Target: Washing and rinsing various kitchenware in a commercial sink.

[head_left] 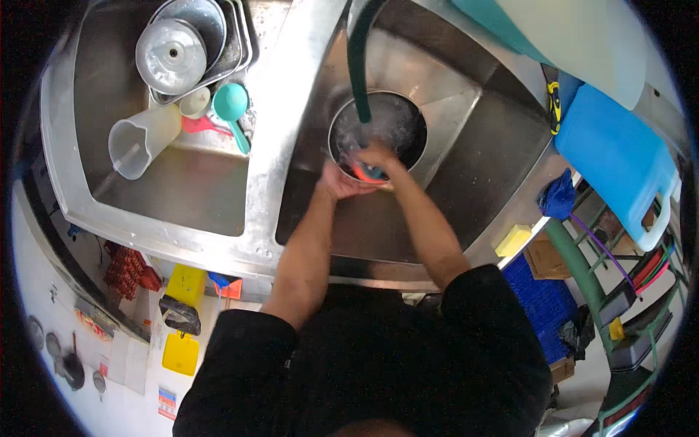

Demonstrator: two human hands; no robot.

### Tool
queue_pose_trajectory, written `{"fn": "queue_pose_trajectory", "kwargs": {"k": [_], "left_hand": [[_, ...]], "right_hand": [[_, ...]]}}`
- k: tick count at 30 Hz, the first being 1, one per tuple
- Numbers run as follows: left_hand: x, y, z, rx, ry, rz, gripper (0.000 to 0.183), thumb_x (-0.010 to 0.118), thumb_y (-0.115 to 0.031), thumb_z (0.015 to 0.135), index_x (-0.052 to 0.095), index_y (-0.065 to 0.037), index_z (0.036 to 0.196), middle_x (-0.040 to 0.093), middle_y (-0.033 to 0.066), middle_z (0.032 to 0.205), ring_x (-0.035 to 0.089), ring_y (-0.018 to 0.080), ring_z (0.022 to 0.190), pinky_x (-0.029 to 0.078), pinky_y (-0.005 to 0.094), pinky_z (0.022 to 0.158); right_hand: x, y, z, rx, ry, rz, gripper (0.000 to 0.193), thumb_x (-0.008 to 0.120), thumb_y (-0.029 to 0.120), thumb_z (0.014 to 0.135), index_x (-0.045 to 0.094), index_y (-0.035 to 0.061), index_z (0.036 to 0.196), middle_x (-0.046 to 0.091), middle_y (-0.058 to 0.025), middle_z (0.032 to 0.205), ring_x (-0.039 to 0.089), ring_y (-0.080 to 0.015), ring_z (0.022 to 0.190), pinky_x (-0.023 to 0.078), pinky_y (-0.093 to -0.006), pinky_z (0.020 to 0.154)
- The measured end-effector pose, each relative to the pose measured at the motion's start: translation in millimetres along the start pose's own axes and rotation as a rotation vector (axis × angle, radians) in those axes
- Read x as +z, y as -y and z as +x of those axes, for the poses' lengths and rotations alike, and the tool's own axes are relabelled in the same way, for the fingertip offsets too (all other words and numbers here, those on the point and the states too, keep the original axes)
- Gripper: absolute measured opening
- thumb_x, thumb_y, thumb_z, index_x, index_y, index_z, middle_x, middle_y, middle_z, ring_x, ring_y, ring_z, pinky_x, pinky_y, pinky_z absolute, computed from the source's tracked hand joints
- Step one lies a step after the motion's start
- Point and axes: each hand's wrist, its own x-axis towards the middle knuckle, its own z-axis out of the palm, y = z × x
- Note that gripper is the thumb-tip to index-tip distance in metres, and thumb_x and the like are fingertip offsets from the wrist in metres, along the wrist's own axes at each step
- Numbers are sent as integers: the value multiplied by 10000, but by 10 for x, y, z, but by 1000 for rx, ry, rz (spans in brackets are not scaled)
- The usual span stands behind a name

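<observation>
Pot (416, 142) sits in the right sink (495, 153), with a green hose (358, 73) over it near 11 o'clock, so a bumped hose could splash water. The left hand (342, 182) is at the pot's 7 o'clock edge, the right hand (378, 156) at 6 o'clock by a red thing (360, 173); blur means I cannot tell either grip. Wet hands could let the red thing slip.

A shiny-rimmed metal pot (420, 138) and smooth metal sink (473, 189) gleam, center; a smooth plastic jug (149, 138), upper left
</observation>
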Motion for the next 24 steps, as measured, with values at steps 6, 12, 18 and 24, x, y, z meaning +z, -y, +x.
{"fn": "queue_pose_trajectory", "kwargs": {"k": [6, 12, 18, 24], "left_hand": [[-110, -147, -48, 30, -131, 69, 851, 233, -636, 859, 301, 43, 1368, 385, 292, 1339, 417, 548, 1152, 238, 655, 1008], [-197, -215, -15, 27, -123, 185, 796, 216, -598, 879, 340, 32, 1347, 426, 268, 1313, 470, 485, 1134, 338, 638, 953], [-328, -349, 41, 1, -282, 357, 940, 98, -762, 799, 425, -33, 1294, 489, 239, 1244, 507, 446, 1082, 324, 598, 958], [-134, 14, -66, 34, -98, -134, 929, 141, -786, 770, 397, -89, 1329, 393, 199, 1337, 397, 418, 1192, 306, 612, 951]], "right_hand": [[82, 66, -38, 95, -64, -73, 705, 663, 557, 664, 618, 21, 1120, 610, -216, 1121, 581, -324, 1070, 433, -420, 941], [254, -57, 15, -100, 37, -112, 759, 626, 507, 705, 514, -38, 1221, 489, -289, 1257, 485, -348, 1193, 388, -399, 1002], [134, -275, -65, -40, 137, -175, 645, 677, 425, 668, 568, 72, 1196, 559, -196, 1218, 526, -372, 1133, 431, -406, 947], [246, -199, -92, 161, -87, 285, 482, 619, 433, 735, 666, 13, 967, 652, -187, 998, 629, -316, 918, 480, -415, 817]]}}
